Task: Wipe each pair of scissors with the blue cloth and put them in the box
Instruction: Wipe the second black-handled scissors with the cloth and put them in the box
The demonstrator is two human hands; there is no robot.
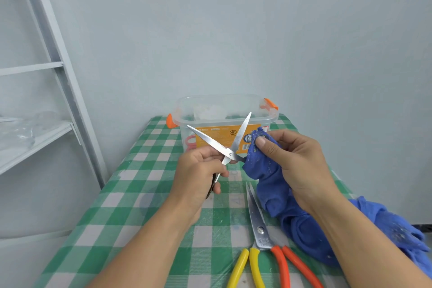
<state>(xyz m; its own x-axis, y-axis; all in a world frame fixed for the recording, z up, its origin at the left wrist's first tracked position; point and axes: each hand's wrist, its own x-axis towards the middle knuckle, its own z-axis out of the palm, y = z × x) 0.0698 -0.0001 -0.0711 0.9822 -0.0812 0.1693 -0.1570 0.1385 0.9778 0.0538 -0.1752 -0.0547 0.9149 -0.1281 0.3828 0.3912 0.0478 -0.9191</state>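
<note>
My left hand [198, 170] grips the dark handles of a pair of steel scissors [224, 145], blades spread apart and pointing up in front of the box. My right hand [294, 161] pinches a bunched blue cloth [268, 184] just right of the scissors' pivot; the cloth trails down to the table's right edge. The clear plastic box [268, 117] with orange clips stands at the far end of the table, and something pink shows inside it. Two more pairs of scissors, yellow-handled [243, 266] and orange-handled [287, 264], lie near the front edge with their blades overlapping.
The table [131, 194] wears a green-and-white checked cover under clear plastic. A white metal shelf frame [58, 91] stands to the left, with clear plastic on one shelf. A plain wall rises right behind the box.
</note>
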